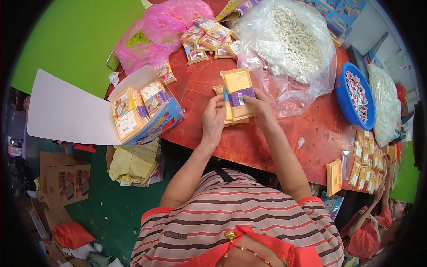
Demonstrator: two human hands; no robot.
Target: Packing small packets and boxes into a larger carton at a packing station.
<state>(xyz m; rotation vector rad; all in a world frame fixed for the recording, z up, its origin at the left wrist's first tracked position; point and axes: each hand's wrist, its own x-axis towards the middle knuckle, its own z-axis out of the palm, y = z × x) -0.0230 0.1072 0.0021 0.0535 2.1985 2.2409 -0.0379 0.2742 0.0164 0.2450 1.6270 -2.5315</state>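
Between my hands is a pale yellow plastic tray (237, 79), bottom side up, with a purple and blue printed card band around its middle. My left hand (213, 122) grips its left edge with the fingertips. On the right edge, my right hand (262, 111) is closed with the thumb over the purple band. Another yellow tray (218, 90) shows partly from under the held one; whether it is held too, I cannot tell. To the left stands an open printed cardboard box (168, 123), holding packed trays (128, 120) with white pieces inside.
Finished-looking packs (209, 42) lie piled beyond my hands, beside a pink plastic bag (173, 22). A clear bag of white pieces (293, 44) and a blue basin (341, 100) of small sachets stand right. Stacked empty trays (333, 178) sit near the edge, close to another person's hands (380, 191).
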